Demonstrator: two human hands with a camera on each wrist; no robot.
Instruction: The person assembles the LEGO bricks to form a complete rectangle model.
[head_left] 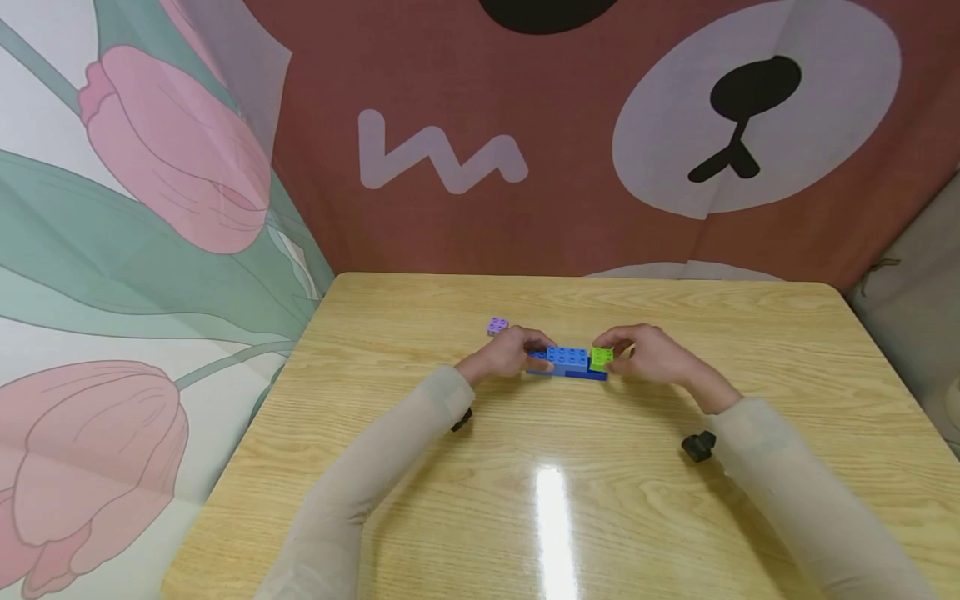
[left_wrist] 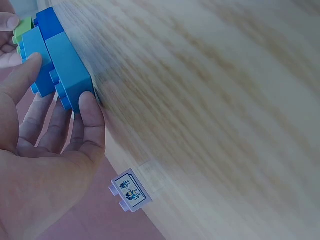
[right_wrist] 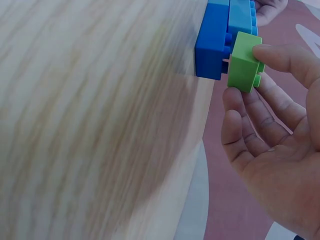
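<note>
My left hand (head_left: 508, 353) holds a small built row of bricks on the table. A light blue brick (left_wrist: 71, 70) and a dark blue brick (right_wrist: 212, 42) lie end to end as the lower layer. Across both sits an upper blue brick (head_left: 567, 358), under my left thumb. My right hand (head_left: 652, 355) pinches a lime green brick (right_wrist: 243, 62) between thumb and fingers. In the right wrist view this brick is slightly tilted above the dark blue brick's end studs, with a narrow gap showing. It stands beside the upper blue brick's end.
A light purple brick (head_left: 497, 326) with a printed picture on its side stands on the wooden table (head_left: 450, 517), behind and left of my left hand. A printed cloth (head_left: 450, 233) hangs along the table's back edge.
</note>
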